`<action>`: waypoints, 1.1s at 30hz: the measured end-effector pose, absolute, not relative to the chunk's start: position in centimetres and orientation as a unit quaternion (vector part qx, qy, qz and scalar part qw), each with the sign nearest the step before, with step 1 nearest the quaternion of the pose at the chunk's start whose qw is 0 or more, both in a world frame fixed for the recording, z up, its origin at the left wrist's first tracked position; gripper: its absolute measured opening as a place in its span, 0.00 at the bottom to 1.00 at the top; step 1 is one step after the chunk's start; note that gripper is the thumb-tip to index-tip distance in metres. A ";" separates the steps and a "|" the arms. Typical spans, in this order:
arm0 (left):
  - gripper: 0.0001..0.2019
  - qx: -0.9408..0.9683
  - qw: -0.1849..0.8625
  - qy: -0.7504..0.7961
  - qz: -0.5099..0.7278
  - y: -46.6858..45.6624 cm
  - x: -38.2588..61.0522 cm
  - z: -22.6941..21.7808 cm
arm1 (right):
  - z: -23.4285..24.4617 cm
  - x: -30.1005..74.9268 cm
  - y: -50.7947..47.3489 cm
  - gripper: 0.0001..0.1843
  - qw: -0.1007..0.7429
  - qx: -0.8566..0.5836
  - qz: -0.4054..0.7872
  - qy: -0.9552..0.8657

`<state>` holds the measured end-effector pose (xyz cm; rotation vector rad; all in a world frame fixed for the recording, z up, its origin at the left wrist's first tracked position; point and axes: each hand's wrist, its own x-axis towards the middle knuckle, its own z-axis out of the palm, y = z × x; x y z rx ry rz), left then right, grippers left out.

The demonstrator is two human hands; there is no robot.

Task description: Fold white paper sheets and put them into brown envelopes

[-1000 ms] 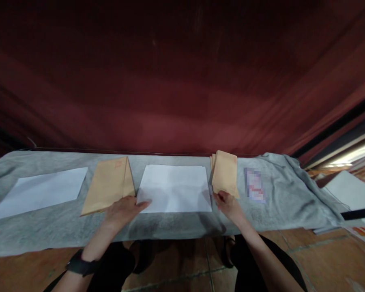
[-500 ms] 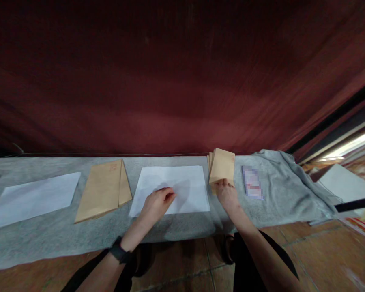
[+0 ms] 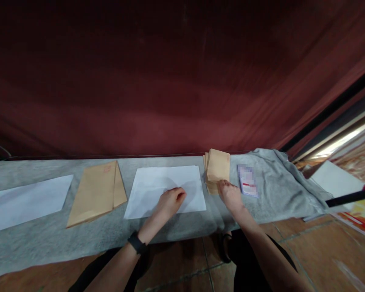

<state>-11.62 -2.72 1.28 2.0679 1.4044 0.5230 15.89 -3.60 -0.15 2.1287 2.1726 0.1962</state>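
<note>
Envelopes (image 3: 217,165), touching right fingers (image 3: 222,185) (stacked)

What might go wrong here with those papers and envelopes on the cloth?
The small envelope stack at the right hand sits fanned; lifting one may drag others askew. The left hand rests on the white sheets, which might slide or crease on the soft grey cloth.

Shifted rightward: left hand (image 3: 170,200), from the near left corner of the white sheet (image 3: 158,182), beside the brown envelope (image 3: 94,192), to the sheet's near middle, fingers curled on the paper. Drawn in closer: right hand (image 3: 229,194), now against the near edge of the envelope stack (image 3: 217,168).
</note>
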 end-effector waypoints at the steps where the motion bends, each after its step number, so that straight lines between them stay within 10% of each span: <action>1: 0.10 0.766 0.313 0.520 0.214 -2.7 -11.4 1.1 | 0.0 16.1 -3.8 0.12 0.040 0.696 0.062 0.714; 14: 0.10 0.608 0.572 0.450 0.317 -2.3 -7.7 -1.2 | -0.1 17.5 -4.6 0.09 -0.020 0.669 0.037 0.742; 20: 0.18 0.469 0.677 0.436 0.363 -2.4 -7.0 -0.6 | 2.8 17.7 -5.3 0.12 -0.287 0.655 0.019 0.698; 26: 0.20 0.212 0.849 0.291 0.387 -3.1 -6.9 1.7 | 5.8 14.8 -6.2 0.13 -0.543 0.576 -0.246 0.559; 33: 0.23 0.178 0.773 0.274 0.544 -3.3 -5.9 3.2 | 3.9 9.3 -5.7 0.16 -0.613 0.459 -0.527 0.369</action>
